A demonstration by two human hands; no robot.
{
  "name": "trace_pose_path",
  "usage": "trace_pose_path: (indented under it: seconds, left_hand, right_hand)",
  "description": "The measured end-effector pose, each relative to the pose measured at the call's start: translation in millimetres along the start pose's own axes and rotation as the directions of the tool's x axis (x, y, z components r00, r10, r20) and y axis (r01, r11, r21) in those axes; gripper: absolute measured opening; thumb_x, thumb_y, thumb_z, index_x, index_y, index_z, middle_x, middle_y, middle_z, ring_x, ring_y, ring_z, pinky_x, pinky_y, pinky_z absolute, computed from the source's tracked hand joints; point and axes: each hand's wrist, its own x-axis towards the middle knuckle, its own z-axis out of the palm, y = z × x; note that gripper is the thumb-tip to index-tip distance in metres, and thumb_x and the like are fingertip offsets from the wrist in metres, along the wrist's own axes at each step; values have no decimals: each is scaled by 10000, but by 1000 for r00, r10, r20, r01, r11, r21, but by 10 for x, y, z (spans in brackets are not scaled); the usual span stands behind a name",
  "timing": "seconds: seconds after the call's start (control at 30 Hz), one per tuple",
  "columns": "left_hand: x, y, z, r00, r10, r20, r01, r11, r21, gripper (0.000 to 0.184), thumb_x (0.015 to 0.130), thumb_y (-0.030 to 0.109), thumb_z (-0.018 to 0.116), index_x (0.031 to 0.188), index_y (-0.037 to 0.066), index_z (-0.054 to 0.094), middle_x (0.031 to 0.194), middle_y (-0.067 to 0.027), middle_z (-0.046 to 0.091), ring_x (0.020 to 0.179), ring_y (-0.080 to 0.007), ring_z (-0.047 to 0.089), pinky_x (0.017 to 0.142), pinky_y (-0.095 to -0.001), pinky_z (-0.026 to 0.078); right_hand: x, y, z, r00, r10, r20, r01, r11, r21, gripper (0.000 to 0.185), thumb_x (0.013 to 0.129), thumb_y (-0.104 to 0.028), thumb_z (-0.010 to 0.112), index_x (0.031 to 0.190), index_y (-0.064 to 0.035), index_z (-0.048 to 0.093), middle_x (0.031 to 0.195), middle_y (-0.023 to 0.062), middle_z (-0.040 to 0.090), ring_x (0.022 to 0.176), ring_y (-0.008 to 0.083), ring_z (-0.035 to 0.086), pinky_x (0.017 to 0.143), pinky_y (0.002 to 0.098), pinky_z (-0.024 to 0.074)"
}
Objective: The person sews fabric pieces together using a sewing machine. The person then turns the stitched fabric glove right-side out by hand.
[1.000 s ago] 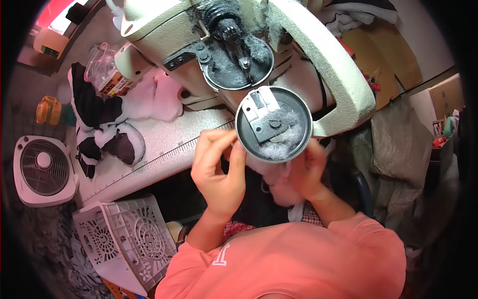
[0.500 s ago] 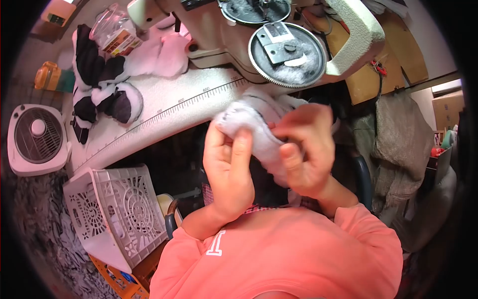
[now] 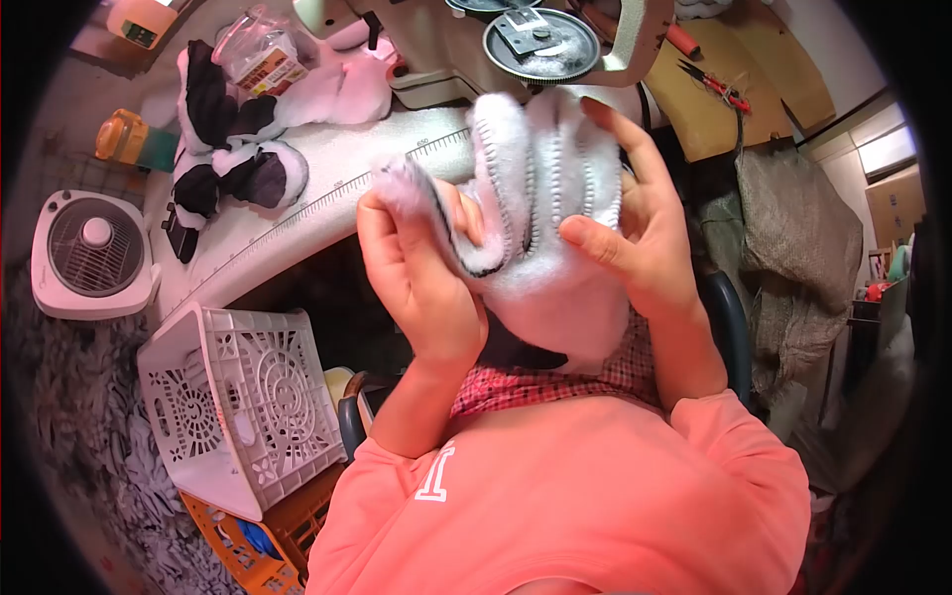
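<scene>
A fluffy white glove (image 3: 565,278), fur side out with dark overcast stitching along its finger sections, is held up between my two hands in front of my chest. My left hand (image 3: 421,283) pinches its dark-edged flap, thumb in front and fingertips showing inside the fold. My right hand (image 3: 645,233) grips the right side, its thumb on the stitched fingers and its other fingers partly behind. The lower part of the glove hangs loose over my lap. Above it stands the sewing machine with a round toothed disc (image 3: 542,45) dusted with white fluff.
Black-and-white fur pieces (image 3: 263,177) lie on the ruled machine table (image 3: 327,198), near a clear plastic jar (image 3: 260,50). A white fan (image 3: 94,253) and a white plastic crate (image 3: 283,387) are at left. Red-handled snips (image 3: 729,94) rest on cardboard at right, above a grey sack (image 3: 798,228).
The glove has been raised and spread, so its stitched finger sections now face me. My hands have moved apart, the left one leftward. The view has shifted, with the machine higher in it.
</scene>
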Motion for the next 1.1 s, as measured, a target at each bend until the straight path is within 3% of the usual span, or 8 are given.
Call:
trace_pose_path:
  seconds: [0.1, 0.13, 0.17, 0.23, 0.47, 0.6, 0.8, 1.1]
  left_hand:
    - [-63, -68, -7, 976, 218, -26, -218, 976, 15, 447, 946, 277, 663, 1200, 0, 421, 949, -105, 556, 937, -189, 568, 882, -327, 466]
    - [-78, -62, -64, 956, 280, 87, -292, 936, 197, 557, 876, 246, 756, 1252, -12, 437, 992, -87, 585, 969, -172, 585, 924, -308, 460]
    - [-107, -29, -66, 956, 282, 87, -294, 935, 196, 557, 876, 246, 756, 1252, -12, 437, 992, -87, 585, 969, -172, 585, 924, -308, 460]
    - [-117, 102, 14, 995, -69, -77, 89, 952, 291, 486, 872, 165, 757, 1237, -21, 496, 1042, -68, 609, 950, -134, 593, 901, -288, 464]
    - [-95, 179, 28, 954, -276, -118, 261, 957, -128, 329, 927, 20, 632, 1243, -16, 547, 1118, -66, 640, 989, -135, 614, 884, -292, 478]
    - [-132, 157, 14, 972, -226, -58, 222, 972, -71, 340, 920, 26, 645, 1243, -14, 547, 1116, -67, 640, 997, -136, 611, 891, -290, 474]
    - [-130, 201, 44, 980, -200, -11, 201, 978, 60, 348, 922, 46, 651, 1246, -15, 540, 1108, -60, 642, 1006, -132, 608, 892, -283, 475]
    - [-44, 277, -70, 995, -77, 68, 54, 954, 294, 226, 959, 135, 641, 1129, -14, 634, 918, 14, 610, 701, -21, 504, 632, -167, 408]
  right_hand:
    - [-53, -63, 154, 993, -109, -34, 110, 994, 8, 922, 816, 36, 731, 1528, -41, 150, 1253, 161, 585, 1181, 200, 566, 1011, 345, 445]
    - [-69, -68, 198, 990, -133, -51, 133, 991, -1, 918, 823, 47, 718, 1534, -52, 146, 1250, 158, 587, 1179, 200, 568, 1012, 345, 446]
    - [-78, -70, 220, 986, -153, -70, 152, 988, -10, 915, 829, 58, 706, 1539, -64, 141, 1247, 154, 589, 1177, 199, 569, 1014, 346, 448]
    - [-67, -55, 210, 986, -152, -71, 150, 988, -28, 925, 834, 80, 687, 1548, -82, 121, 1240, 155, 592, 1175, 197, 571, 1017, 345, 447]
    - [-25, 7, 141, 985, -158, -63, 159, 987, 19, 946, 842, 42, 713, 1550, -92, 101, 1236, 166, 595, 1151, 199, 592, 982, 349, 478]
    - [-48, -13, 169, 973, -220, -63, 204, 959, -195, 919, 853, 30, 705, 1547, -89, 114, 1251, 165, 587, 1149, 200, 601, 951, 329, 501]
    - [-46, -22, 203, 976, -169, -135, 167, 986, -27, 1000, 804, -58, 791, 1553, -65, 128, 1312, 112, 532, 1185, 185, 560, 1015, 344, 454]
    - [-79, -5, 152, 978, -196, 67, 204, 969, -141, 993, 827, 59, 716, 1563, -88, 66, 1405, 106, 467, 1122, 142, 587, 926, 283, 504]
